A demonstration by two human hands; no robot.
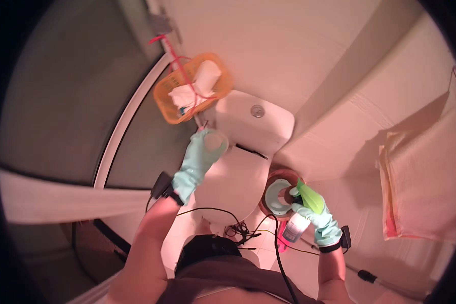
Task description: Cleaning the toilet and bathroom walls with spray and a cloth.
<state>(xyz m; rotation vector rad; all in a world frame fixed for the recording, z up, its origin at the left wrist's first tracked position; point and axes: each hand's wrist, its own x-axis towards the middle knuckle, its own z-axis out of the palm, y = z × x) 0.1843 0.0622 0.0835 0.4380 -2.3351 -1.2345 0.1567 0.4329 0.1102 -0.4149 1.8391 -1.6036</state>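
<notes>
My left hand [197, 159], in a mint-green rubber glove, is over the left side of the toilet near its tank. A round pale thing [217, 142] shows at its fingers, which look closed around it; its kind is not clear. My right hand [316, 220], in a matching glove, grips a spray bottle [295, 228] with a green trigger head [309, 196], to the right of the toilet. The white toilet [233, 180] has its lid down, and a dark slim strip [252, 151] lies along the lid's back edge.
An orange basket [162, 96] with white packs hangs at the back left. A reddish bin [264, 195] stands right of the toilet. Dark cables [243, 233] run before me. A towel [425, 167] hangs at the right; a curved glass shower screen [131, 109] is at the left.
</notes>
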